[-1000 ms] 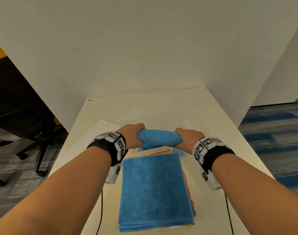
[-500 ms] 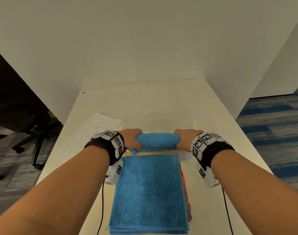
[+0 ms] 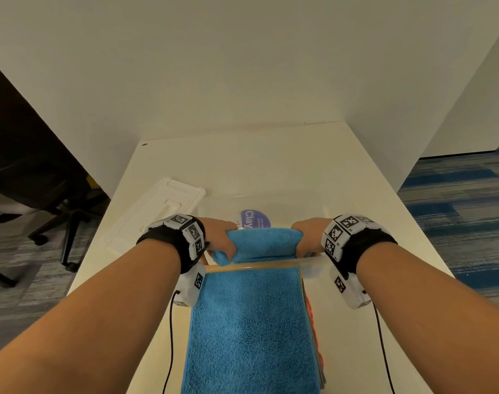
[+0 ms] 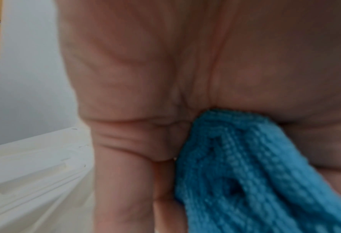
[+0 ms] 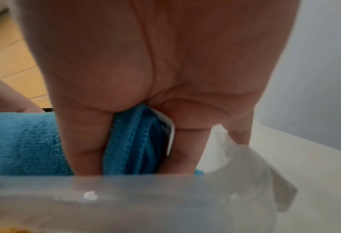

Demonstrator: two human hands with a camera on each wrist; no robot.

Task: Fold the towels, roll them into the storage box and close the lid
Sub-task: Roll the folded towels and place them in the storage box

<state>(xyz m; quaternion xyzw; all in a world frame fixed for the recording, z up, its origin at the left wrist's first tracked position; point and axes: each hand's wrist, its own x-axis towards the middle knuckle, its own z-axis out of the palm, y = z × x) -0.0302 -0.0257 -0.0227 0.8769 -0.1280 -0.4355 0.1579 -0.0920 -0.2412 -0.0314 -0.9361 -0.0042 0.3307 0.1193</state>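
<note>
A rolled blue towel (image 3: 264,243) is held crosswise over the near end of the clear storage box (image 3: 271,200). My left hand (image 3: 221,237) grips its left end and my right hand (image 3: 308,236) grips its right end. In the left wrist view the roll's end (image 4: 255,173) sits inside the curled left hand (image 4: 145,141). The right wrist view shows the towel (image 5: 22,145) behind the box's clear rim (image 5: 125,197), the right hand (image 5: 165,126) round its end. A stack of folded towels (image 3: 251,331), blue on top, lies just in front of the box.
The white box lid (image 3: 157,214) lies flat on the table (image 3: 271,160), left of the box. An orange towel edge (image 3: 311,314) shows at the stack's right side. White partition walls stand behind and to the right. An office chair (image 3: 43,194) stands off the table's left edge.
Both hands have carried the rolled towel forward and down, from above the stack to inside the near end of the box. The box's bottom label now shows.
</note>
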